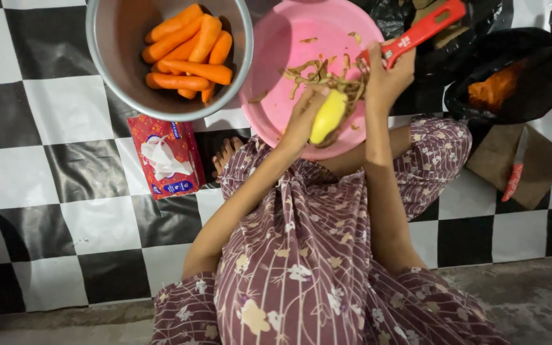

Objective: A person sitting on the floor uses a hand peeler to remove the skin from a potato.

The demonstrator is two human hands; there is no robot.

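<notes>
Left hand [301,118] clamping peeled yellow potato [328,116] over near rim of pink basin [276,51]. Right hand [384,73] closed on red peeler [424,29]. Be keeping strokes running away from fingers, potato turning, peelings [327,76] dropping into basin.

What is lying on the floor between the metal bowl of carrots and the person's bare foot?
In the head view, a red tissue pack lies between the metal bowl of carrots and the bare foot, on the checkered floor covering.
</notes>
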